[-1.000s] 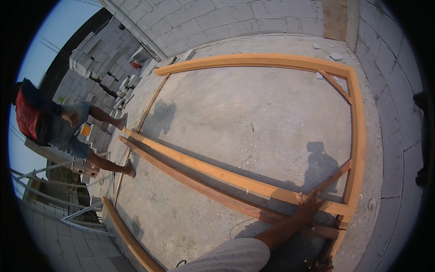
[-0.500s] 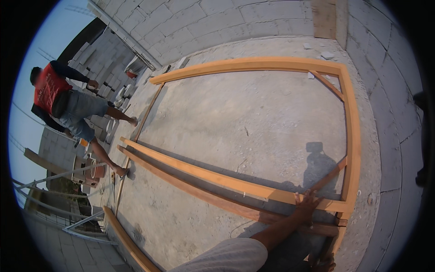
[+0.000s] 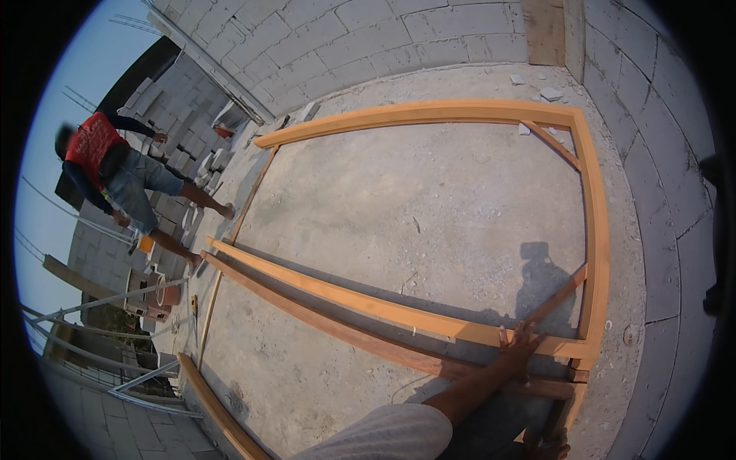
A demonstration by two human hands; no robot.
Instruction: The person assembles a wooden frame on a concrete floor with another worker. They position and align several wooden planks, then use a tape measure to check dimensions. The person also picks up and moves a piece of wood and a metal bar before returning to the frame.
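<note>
A large orange-brown wooden frame (image 3: pixel 598 230) lies on the concrete floor, with short diagonal braces at its right corners. My left hand (image 3: pixel 520 349) rests across its near long beam (image 3: pixel 368 304), close to the right corner, fingers spread over the wood. Alongside that beam runs a redder plank (image 3: pixel 330 318), beneath my left wrist. My right hand (image 3: pixel 550 445) is low at the bottom edge, in shadow and partly hidden. Its fingers look curled round the frame's lower right piece (image 3: pixel 573 406).
A co-worker in a red vest (image 3: pixel 96 149) stands beyond the frame's far left end. Another timber (image 3: pixel 218 406) lies at lower left. Pale block walls (image 3: pixel 383 34) rise behind and at right. Metal poles (image 3: pixel 115 295) and a reddish bucket (image 3: pixel 161 295) are at left.
The co-worker has turned and stepped, the nearer foot shifting farther away, beside the ends of the beam and plank. My hands stay in place on the wood.
</note>
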